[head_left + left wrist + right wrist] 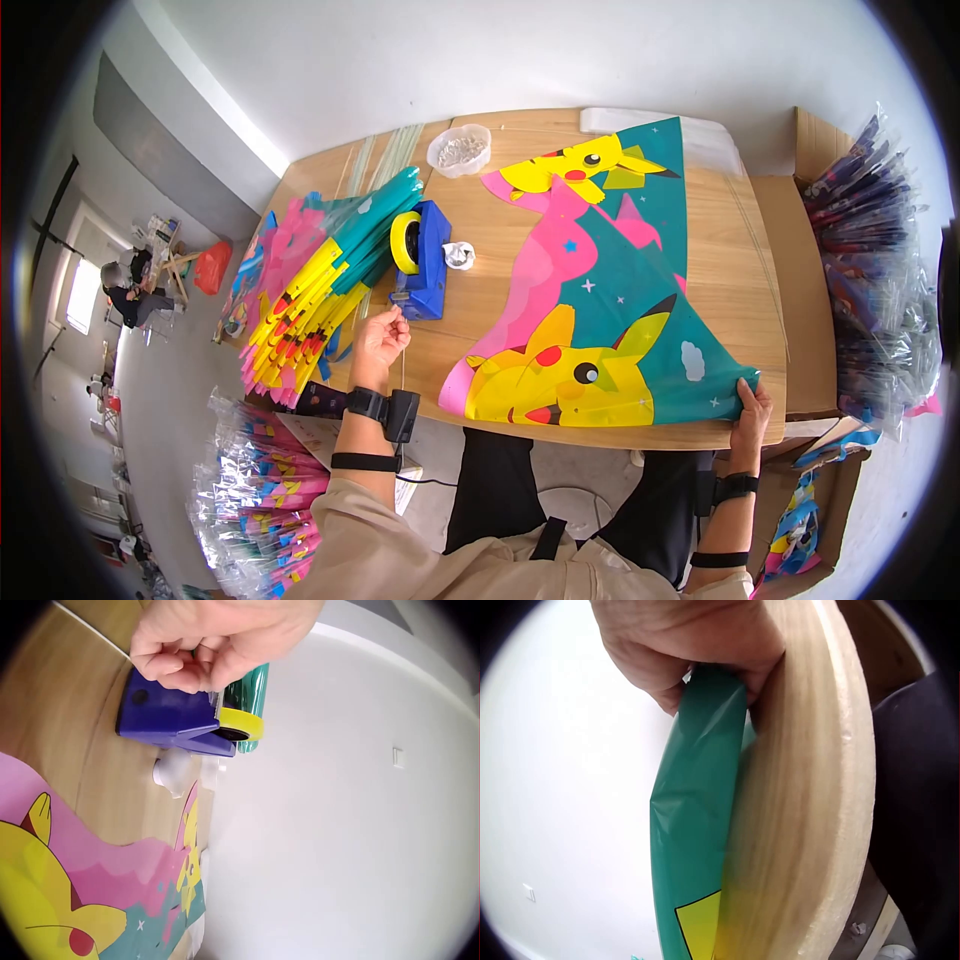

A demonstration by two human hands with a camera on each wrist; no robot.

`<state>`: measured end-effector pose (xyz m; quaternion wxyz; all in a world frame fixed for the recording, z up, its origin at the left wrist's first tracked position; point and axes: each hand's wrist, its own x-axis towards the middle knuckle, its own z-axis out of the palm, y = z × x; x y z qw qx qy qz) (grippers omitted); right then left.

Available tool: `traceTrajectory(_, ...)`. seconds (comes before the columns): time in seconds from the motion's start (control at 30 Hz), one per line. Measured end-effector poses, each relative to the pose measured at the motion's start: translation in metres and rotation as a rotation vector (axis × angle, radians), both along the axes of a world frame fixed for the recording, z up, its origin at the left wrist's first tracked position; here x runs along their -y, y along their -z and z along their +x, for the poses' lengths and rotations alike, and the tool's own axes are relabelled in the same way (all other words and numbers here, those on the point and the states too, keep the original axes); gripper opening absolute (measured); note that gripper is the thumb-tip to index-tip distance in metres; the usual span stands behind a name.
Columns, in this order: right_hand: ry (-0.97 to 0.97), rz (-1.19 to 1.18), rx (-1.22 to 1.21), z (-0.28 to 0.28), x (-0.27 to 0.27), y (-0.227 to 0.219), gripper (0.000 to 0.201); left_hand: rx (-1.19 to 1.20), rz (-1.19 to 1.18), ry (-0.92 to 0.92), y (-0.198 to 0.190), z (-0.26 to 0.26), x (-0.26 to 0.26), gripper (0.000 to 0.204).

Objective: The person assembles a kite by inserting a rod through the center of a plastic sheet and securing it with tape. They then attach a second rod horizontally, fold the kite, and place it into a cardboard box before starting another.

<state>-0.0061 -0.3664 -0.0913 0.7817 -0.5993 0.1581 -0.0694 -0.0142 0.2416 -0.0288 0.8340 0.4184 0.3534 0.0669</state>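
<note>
My left hand (382,338) is at the front end of a blue tape dispenser (433,262), which carries a tape roll with a yellow core (405,243). In the left wrist view its thumb and fingertips pinch clear tape (214,699) at the cutter. My right hand (752,408) grips the near right corner of a thin printed plastic sheet (635,290), green and pink with yellow cartoon characters. That corner is raised and bunched in the right wrist view, while the sheet spreads across the table, its upper part folded over. A crumpled white wad (459,256) lies beside the dispenser.
Left of the dispenser is a pile of folded printed sheets (320,290). A clear tub (460,150) of small pieces stands at the back of the wooden table (735,260). Cardboard boxes (800,250) and bundles of wrapped packs (870,270) flank the right side; more packs (255,490) hang lower left.
</note>
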Motion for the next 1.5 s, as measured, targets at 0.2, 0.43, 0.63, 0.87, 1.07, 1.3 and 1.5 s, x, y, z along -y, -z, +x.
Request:
traceTrajectory(0.2,0.021,0.142,-0.007,-0.003,0.006,-0.002,0.022,-0.100,-0.108,0.120,0.022,0.005,-0.002,0.014)
traceTrajectory(0.43,0.049,0.116,-0.047,-0.008,0.009,0.003,0.018,-0.001,0.507,0.468,-0.019,0.021,0.136,0.008)
traceTrajectory(0.63,0.123,0.295,0.019,-0.013,-0.001,-0.008,0.010,0.312,0.650,1.073,-0.079,0.070,0.331,0.005)
traceTrajectory(0.87,0.059,0.372,0.004,-0.017,0.007,-0.013,0.014,0.382,0.591,1.460,-0.047,0.089,0.484,0.004)
traceTrajectory(1.07,0.050,0.442,0.014,-0.017,0.009,-0.007,0.015,0.345,0.655,1.500,-0.023,0.099,0.510,0.001)
traceTrajectory(1.3,0.038,0.426,0.030,-0.017,0.010,-0.001,0.015,0.306,0.713,1.494,-0.019,0.100,0.519,0.001)
traceTrajectory(1.5,0.030,0.424,0.049,-0.019,0.011,-0.004,0.016,0.348,0.762,1.462,-0.015,0.096,0.521,0.001)
